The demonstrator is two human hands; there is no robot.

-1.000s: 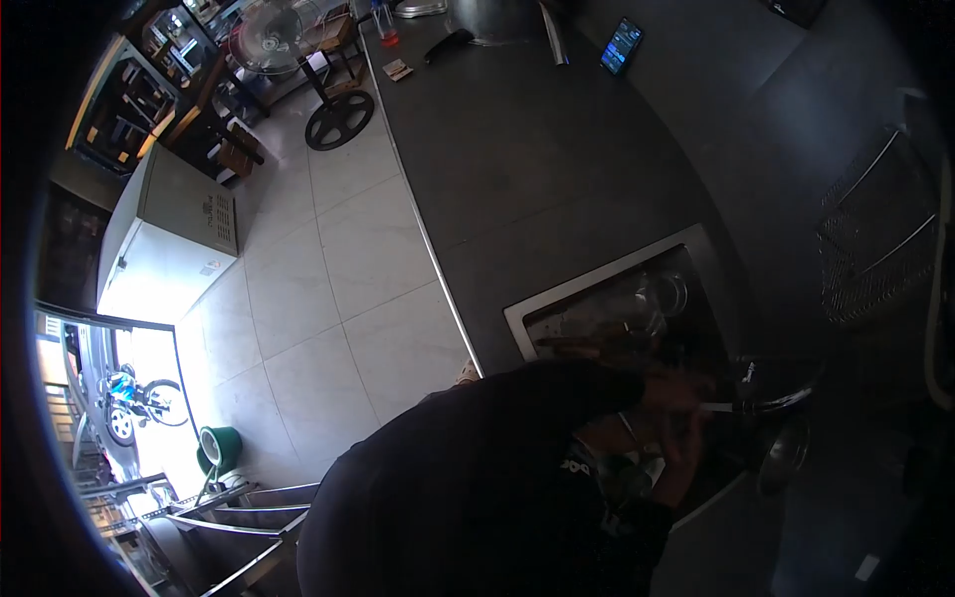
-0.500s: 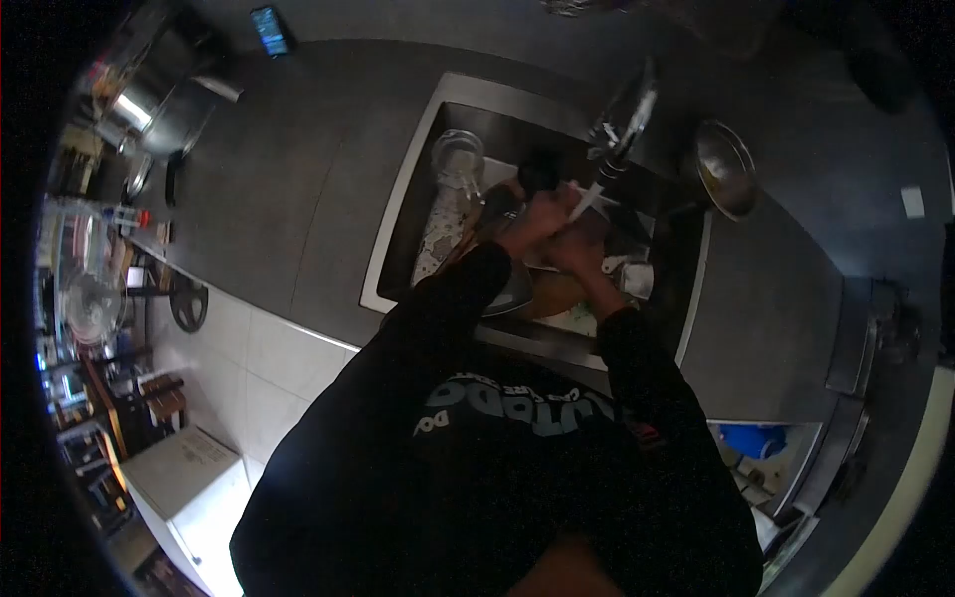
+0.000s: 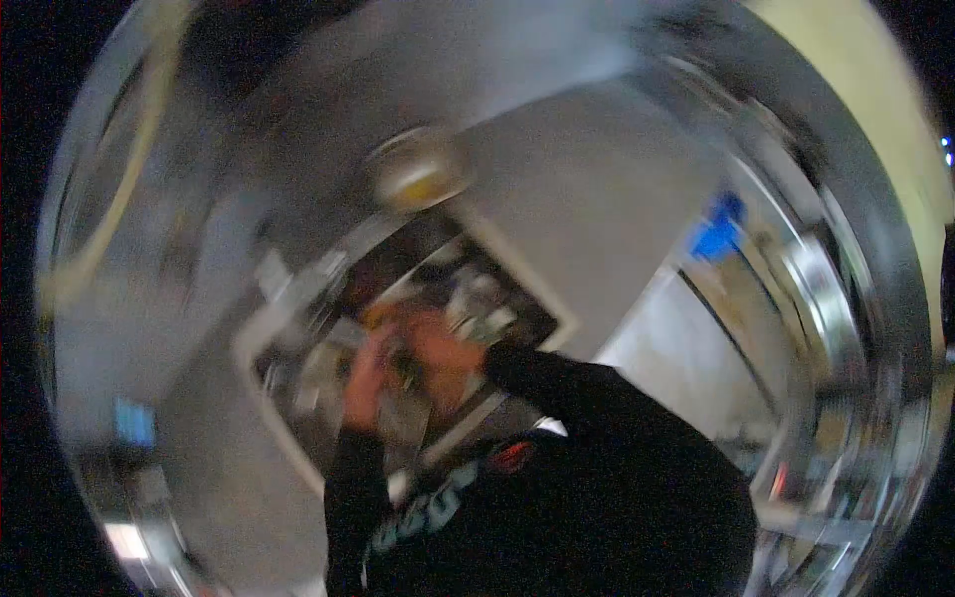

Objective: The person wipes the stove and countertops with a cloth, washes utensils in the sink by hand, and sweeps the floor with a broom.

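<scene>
Both of my hands are over the sink [image 3: 283, 426], badly smeared by motion. My left hand [image 3: 366, 386] is on the left side, close to my right hand [image 3: 440, 350], which comes in from the right. Their fingers blur together, so I cannot make out whether they are open or closed, or what they hold. A blurred orange-yellow patch shows just above them. Around the hands the sink contains several dishes, including whitish pieces [image 3: 479, 301] on the right. The metal faucet [image 3: 298, 282] stands at the sink's back edge.
Beyond the sink sits a metal bowl [image 3: 423, 171] with something yellow in it. A lit phone [image 3: 134, 423] lies at the far left. Grey countertop [image 3: 597, 189] extends to the right, with a blue object [image 3: 718, 229] below its edge.
My view has swung sharply to the right and blurred. The sink now appears rotated and left of centre. Both hands remain over it, close together.
</scene>
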